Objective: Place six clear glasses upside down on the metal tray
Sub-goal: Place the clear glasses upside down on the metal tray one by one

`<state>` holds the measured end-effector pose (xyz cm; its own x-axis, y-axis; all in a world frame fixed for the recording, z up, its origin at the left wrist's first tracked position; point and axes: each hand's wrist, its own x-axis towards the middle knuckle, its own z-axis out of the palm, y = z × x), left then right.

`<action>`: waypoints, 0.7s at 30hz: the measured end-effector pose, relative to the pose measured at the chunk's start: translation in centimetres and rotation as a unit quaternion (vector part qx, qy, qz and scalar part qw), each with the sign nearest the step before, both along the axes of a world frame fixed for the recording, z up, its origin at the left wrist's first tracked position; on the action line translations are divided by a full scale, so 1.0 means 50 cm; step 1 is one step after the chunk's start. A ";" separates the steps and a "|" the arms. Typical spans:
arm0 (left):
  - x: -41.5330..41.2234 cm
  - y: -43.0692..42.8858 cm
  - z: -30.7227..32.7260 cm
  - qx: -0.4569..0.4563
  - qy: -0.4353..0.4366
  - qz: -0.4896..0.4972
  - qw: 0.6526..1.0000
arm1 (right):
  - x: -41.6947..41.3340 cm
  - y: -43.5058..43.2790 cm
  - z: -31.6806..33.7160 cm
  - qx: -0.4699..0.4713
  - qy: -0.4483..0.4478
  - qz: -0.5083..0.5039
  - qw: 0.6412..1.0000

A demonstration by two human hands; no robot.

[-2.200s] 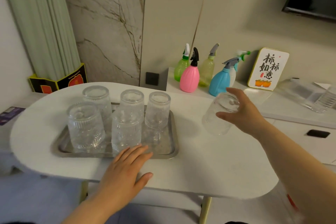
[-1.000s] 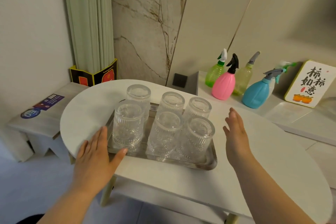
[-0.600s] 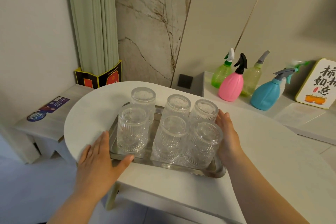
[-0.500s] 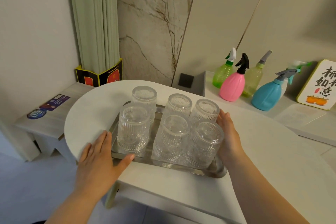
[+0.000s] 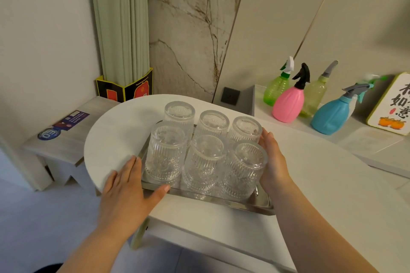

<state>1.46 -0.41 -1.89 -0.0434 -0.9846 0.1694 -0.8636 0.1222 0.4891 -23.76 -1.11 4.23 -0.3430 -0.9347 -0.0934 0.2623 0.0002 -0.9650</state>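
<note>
The left hand (image 5: 127,193) lies flat and spread at the near left corner of the tray (image 5: 250,203), as half a second ago; the right hand (image 5: 274,162), open, still cups its right side. All six glasses (image 5: 205,162) stand upside down on it, on the table (image 5: 321,184).
</note>
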 end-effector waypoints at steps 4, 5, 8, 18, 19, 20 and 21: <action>0.000 0.000 -0.001 -0.003 0.000 0.001 1.000 | 0.001 -0.004 0.006 0.011 0.004 -0.005 1.000; 0.000 0.000 -0.001 -0.004 -0.002 0.001 1.000 | 0.001 -0.004 0.007 0.014 0.005 -0.007 1.000; 0.000 0.001 -0.001 -0.008 -0.003 0.002 1.000 | 0.000 -0.001 0.007 0.009 0.017 -0.011 1.000; 0.000 0.005 0.000 -0.012 -0.024 -0.009 1.000 | -0.016 0.030 0.005 0.039 0.085 -0.038 0.995; 0.000 0.006 0.001 -0.011 -0.022 -0.009 1.000 | -0.018 0.036 0.005 0.046 0.090 -0.036 0.994; -0.001 0.008 0.001 -0.012 -0.020 -0.009 1.000 | -0.020 0.042 0.005 0.047 0.093 -0.028 0.994; -0.001 0.011 0.003 -0.010 -0.019 -0.009 1.000 | -0.017 0.050 0.010 0.045 0.092 -0.028 0.994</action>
<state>1.41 0.15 -1.72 -0.0682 -0.9800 0.1872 -0.8791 0.1478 0.4532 -24.59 1.40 4.74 -0.4125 -0.9047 -0.1067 0.0831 0.0793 -0.9934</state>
